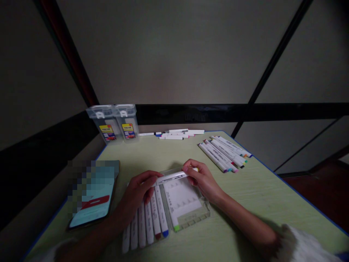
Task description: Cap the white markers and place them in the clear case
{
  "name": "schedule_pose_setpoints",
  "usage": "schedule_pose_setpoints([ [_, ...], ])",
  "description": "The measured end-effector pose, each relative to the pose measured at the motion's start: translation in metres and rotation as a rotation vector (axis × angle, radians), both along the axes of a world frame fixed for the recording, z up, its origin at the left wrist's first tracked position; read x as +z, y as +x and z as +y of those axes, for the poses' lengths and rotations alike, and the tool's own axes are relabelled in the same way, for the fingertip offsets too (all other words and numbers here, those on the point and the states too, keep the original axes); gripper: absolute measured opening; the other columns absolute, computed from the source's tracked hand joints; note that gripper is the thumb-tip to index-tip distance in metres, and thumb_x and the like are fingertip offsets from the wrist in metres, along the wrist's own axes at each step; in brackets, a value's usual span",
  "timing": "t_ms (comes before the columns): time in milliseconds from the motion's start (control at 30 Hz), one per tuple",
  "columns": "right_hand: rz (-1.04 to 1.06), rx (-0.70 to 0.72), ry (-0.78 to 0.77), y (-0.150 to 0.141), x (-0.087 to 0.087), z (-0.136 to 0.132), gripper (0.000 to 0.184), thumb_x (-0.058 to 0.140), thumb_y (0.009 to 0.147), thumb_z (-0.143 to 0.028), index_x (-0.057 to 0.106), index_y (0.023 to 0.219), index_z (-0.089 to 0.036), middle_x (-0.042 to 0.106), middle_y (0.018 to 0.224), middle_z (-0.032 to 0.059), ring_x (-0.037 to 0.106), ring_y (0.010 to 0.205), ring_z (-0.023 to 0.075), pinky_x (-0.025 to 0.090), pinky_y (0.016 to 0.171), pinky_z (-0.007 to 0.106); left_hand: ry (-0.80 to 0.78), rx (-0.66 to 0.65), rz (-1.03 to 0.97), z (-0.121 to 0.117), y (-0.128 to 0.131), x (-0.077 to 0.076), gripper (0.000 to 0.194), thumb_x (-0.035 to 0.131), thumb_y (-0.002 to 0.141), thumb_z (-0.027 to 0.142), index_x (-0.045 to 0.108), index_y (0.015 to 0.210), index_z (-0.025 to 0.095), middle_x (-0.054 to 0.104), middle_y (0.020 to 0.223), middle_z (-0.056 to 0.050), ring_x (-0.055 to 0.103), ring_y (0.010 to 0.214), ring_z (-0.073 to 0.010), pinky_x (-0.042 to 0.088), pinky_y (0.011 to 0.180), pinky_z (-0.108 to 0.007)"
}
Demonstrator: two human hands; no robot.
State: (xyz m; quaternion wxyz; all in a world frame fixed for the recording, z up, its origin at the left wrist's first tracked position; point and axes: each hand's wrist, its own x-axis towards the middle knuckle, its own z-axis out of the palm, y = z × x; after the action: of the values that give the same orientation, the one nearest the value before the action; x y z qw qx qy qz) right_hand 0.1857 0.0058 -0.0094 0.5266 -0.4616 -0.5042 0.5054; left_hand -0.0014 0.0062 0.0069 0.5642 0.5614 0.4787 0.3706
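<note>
A white marker [172, 177] with a yellow end lies level between my hands. My left hand [140, 187] pinches its left end. My right hand [200, 178] grips the right end, thumb and fingers closed on it. Beneath them an open clear plastic case [188, 226] lies flat on the table. Its left half holds a row of white markers [148, 222], partly hidden by my left hand; blue and dark red ends show. In the right half are a white paper sheet [185, 200] and a single marker with a green end [176, 228].
Two clear lidded boxes [128, 127] with yellow labels stand at the back left. Loose markers [177, 135] lie along the back edge, and a row of markers [223, 153] lies at the right. A tablet-like device [99, 203] with a lit screen rests at the left.
</note>
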Motion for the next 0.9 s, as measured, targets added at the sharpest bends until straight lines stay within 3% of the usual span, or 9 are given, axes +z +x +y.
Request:
schedule_pose_setpoints([
  [900, -0.030, -0.001, 0.003, -0.0003, -0.0002, 0.0000, 0.020, 0.055, 0.069, -0.032, 0.047, 0.059, -0.016, 0.035, 0.041, -0.0082, 0.028, 0.037, 0.0050, 0.017, 0.037, 0.019, 0.014, 0.015, 0.045, -0.0010, 0.0011, 0.0014, 0.023, 0.049, 0.069, 0.034, 0.059, 0.077, 0.014, 0.038, 0.036, 0.010, 0.030, 0.034, -0.0061, 0.021, 0.037, -0.018],
])
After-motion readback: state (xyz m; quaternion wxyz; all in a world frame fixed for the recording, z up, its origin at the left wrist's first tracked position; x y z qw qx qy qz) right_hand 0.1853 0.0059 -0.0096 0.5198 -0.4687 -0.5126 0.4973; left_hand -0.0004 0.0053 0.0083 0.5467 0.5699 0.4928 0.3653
